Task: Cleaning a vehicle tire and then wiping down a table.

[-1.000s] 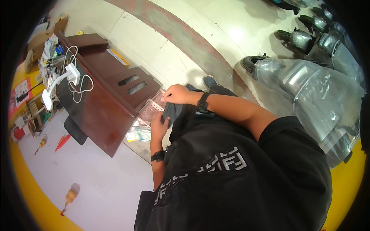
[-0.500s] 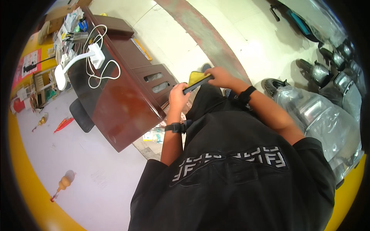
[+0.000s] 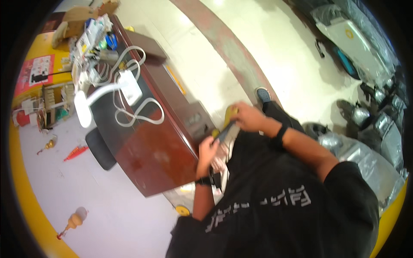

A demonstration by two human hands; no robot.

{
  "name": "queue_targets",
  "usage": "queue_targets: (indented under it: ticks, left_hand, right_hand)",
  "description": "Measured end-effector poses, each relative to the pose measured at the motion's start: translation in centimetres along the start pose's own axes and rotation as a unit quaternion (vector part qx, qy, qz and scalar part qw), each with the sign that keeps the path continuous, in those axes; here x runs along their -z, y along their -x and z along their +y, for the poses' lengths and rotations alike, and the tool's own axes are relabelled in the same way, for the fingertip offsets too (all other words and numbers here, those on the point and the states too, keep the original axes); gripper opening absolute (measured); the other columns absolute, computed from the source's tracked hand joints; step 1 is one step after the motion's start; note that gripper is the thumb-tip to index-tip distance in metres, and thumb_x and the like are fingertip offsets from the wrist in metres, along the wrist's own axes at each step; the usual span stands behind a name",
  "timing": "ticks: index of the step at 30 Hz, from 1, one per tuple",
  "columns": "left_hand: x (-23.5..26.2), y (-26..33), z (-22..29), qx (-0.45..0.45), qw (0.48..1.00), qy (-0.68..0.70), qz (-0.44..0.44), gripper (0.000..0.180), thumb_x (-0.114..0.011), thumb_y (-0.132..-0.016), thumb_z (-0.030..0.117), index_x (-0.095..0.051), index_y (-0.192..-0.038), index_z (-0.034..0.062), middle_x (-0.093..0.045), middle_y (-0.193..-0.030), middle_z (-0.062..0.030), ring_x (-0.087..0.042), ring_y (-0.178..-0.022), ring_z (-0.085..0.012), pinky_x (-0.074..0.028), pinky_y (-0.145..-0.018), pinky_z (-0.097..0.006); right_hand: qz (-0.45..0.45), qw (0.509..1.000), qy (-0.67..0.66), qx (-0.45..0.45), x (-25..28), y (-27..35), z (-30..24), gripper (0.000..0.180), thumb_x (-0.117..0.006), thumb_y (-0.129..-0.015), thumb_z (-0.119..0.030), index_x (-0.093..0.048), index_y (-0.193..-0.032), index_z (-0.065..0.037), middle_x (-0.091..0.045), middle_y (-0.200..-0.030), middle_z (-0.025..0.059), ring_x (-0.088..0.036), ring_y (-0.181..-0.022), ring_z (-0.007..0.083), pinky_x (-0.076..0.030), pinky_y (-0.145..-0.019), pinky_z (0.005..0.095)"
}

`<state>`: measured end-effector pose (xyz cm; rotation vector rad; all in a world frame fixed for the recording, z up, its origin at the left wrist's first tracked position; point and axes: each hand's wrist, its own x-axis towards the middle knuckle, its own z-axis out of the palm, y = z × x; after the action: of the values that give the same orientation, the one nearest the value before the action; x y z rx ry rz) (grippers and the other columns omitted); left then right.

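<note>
Between my hands is a slim dark flat object (image 3: 224,132), blurred by motion, so its exact kind does not show. My left hand (image 3: 208,151) closes on its lower end. At the upper end my right hand (image 3: 250,118) is closed, gripping a yellow cloth (image 3: 229,113) against the object. A bit of yellow also shows beside my left fingertips. Both hands are held in front of my body, just right of the near end of a dark red desk (image 3: 161,165). Black bands circle both wrists.
On the desk lie a white desk lamp (image 3: 84,109), a white power strip (image 3: 130,88) with looped cable (image 3: 150,118), and piled papers. A black chair (image 3: 101,148) stands at its left. Plastic-wrapped scooters (image 3: 361,159) line the right. My shoe (image 3: 263,94) is on the tiled floor.
My view has shifted, so the desk sits lower and farther right. The dark object is tilted more steeply, and my right hand with the yellow cloth is higher relative to my left. One foot is stepped forward.
</note>
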<state>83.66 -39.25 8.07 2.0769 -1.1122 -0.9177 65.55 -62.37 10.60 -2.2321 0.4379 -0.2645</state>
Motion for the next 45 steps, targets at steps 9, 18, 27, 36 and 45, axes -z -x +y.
queue_targets:
  ticks: [9, 18, 27, 36, 45]
  left_hand:
    - [0.3, -2.2, 3.7, 0.253, 0.961, 0.106, 0.020, 0.025, -0.077, -0.076, 0.009, -0.068, -0.098, 0.0017, -0.067, -0.080, -0.0072, -0.062, -0.072, -0.0113, -0.049, -0.066, -0.027]
    - [6.0, -15.2, 7.4, 0.213, 0.964, -0.020, 0.155, 0.025, -0.061, -0.076, -0.004, -0.069, -0.097, 0.0047, -0.063, -0.075, -0.0032, -0.059, -0.070, -0.0133, -0.048, -0.068, -0.027]
    - [10.1, -30.2, 16.8, 0.111, 0.968, 0.008, 0.225, 0.013, -0.057, -0.089, -0.002, -0.065, -0.100, 0.0000, -0.063, -0.085, -0.0011, -0.057, -0.078, -0.0080, -0.045, -0.071, -0.023]
    - [11.3, -39.8, 17.0, 0.126, 0.945, -0.165, 0.252, 0.017, -0.061, -0.087, 0.012, -0.064, -0.100, 0.0010, -0.065, -0.096, -0.0171, -0.063, -0.088, -0.0354, -0.049, -0.078, -0.040]
    - [15.6, -51.3, 9.7, 0.117, 0.929, 0.134, 0.324, 0.017, -0.058, -0.091, 0.011, -0.065, -0.090, -0.0042, -0.062, -0.074, -0.0032, -0.055, -0.069, -0.0120, -0.046, -0.065, -0.029]
  right_hand:
    - [-0.115, 0.982, -0.149, 0.030, 1.0, -7.9, 3.5, 0.023, -0.064, -0.079, -0.016, -0.071, -0.101, -0.013, -0.066, -0.103, 0.0097, -0.061, -0.100, 0.0318, -0.050, -0.087, 0.0407]
    - [-0.335, 0.902, -0.269, -0.027, 12.4, -21.0, 9.5, 0.031, -0.072, -0.082, -0.024, -0.073, -0.108, -0.008, -0.073, -0.097, 0.0091, -0.066, -0.089, 0.0192, -0.050, -0.079, 0.0322]
    - [-0.135, 0.671, -0.687, -0.245, 22.0, -28.8, 12.3, 0.028, -0.067, -0.089, -0.015, -0.066, -0.114, -0.002, -0.068, -0.099, 0.0026, -0.063, -0.090, 0.0121, -0.049, -0.080, 0.0269]
    - [-0.079, 0.671, -0.715, -0.178, 22.3, -32.7, 19.7, 0.035, -0.063, -0.094, -0.020, -0.063, -0.123, 0.000, -0.067, -0.108, 0.0018, -0.061, -0.099, 0.0113, -0.047, -0.089, 0.0250]
    - [-0.190, 0.774, -0.572, -0.195, 24.8, -44.4, 21.0, 0.043, -0.066, -0.093, -0.024, -0.060, -0.130, -0.002, -0.065, -0.121, 0.0052, -0.059, -0.108, 0.0129, -0.045, -0.096, 0.0268]
